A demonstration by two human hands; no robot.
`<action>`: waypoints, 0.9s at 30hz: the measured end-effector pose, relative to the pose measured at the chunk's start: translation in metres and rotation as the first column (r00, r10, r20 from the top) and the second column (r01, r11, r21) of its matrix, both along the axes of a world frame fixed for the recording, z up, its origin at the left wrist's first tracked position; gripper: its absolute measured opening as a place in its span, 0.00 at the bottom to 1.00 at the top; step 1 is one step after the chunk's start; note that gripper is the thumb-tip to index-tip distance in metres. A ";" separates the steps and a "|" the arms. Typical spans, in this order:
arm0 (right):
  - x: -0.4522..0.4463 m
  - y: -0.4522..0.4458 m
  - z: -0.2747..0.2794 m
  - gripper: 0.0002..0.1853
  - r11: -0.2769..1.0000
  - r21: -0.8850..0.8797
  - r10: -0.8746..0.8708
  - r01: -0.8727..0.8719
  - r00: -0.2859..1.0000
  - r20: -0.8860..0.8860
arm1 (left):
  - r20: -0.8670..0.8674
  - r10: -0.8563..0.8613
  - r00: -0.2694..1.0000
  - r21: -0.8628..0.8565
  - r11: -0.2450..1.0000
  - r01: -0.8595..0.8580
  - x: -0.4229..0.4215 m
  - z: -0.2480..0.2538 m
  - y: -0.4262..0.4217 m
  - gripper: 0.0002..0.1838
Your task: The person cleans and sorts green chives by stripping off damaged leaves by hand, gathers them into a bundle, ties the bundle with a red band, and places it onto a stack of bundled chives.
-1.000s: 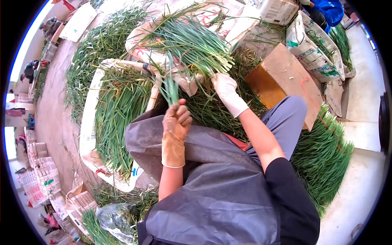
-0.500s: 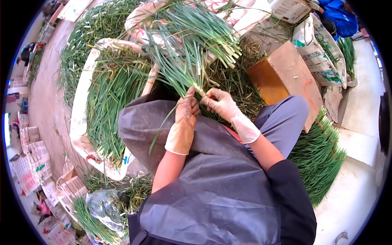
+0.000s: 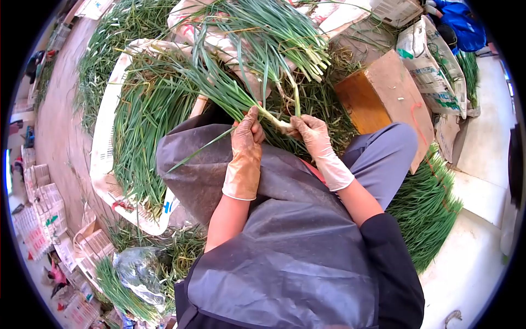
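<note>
My left hand (image 3: 248,134), in a soiled light glove, is closed around a small bunch of green onions (image 3: 230,94). Their leaves fan up and left, and the white ends point right. One loose leaf hangs down-left from this grip. My right hand (image 3: 310,131), gloved too, pinches at the white root ends. From its fingertips a pale stalk (image 3: 296,94) rises, bent away from the bunch. Just beyond both hands, a larger pile of green onions (image 3: 279,35) lies on a white sack (image 3: 222,46), cut ends toward the right.
A white basket (image 3: 101,148) of green stalks stands left. Leaf trimmings (image 3: 329,104) cover the ground ahead. To the right are a wooden box (image 3: 392,90) and a dense bundle of greens (image 3: 424,211). A person in blue (image 3: 463,24) is at the upper right.
The held bunch has tilted left, its white ends swinging right. My right hand has moved right, and a stalk now stands apart from the bunch at its fingertips.
</note>
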State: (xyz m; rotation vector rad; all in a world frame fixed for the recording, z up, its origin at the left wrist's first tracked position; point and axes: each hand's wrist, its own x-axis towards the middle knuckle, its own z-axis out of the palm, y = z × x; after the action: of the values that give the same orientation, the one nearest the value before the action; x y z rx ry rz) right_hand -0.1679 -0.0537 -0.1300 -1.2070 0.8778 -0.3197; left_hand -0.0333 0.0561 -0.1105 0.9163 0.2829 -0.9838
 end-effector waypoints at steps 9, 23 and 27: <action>0.012 -0.024 0.049 0.19 0.764 -0.470 0.328 -0.443 0.893 -0.308 | 0.025 -0.067 0.997 -0.268 0.961 0.071 0.013 0.007 0.004 0.16; 0.030 0.023 0.042 0.12 0.999 -0.034 0.015 -0.010 0.989 0.145 | 0.064 0.038 0.997 0.055 0.998 -0.041 -0.023 0.013 -0.005 0.15; 0.026 0.027 0.027 0.10 0.995 0.091 0.031 -0.042 0.992 0.118 | 0.098 -0.038 0.994 0.039 0.999 0.034 -0.016 -0.002 0.001 0.09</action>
State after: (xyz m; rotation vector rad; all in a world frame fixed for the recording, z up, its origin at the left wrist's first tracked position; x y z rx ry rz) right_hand -0.1422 -0.0270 -0.1030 -1.1054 0.7603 -0.3127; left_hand -0.0489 0.0569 -0.1123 1.0037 0.2018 -0.9658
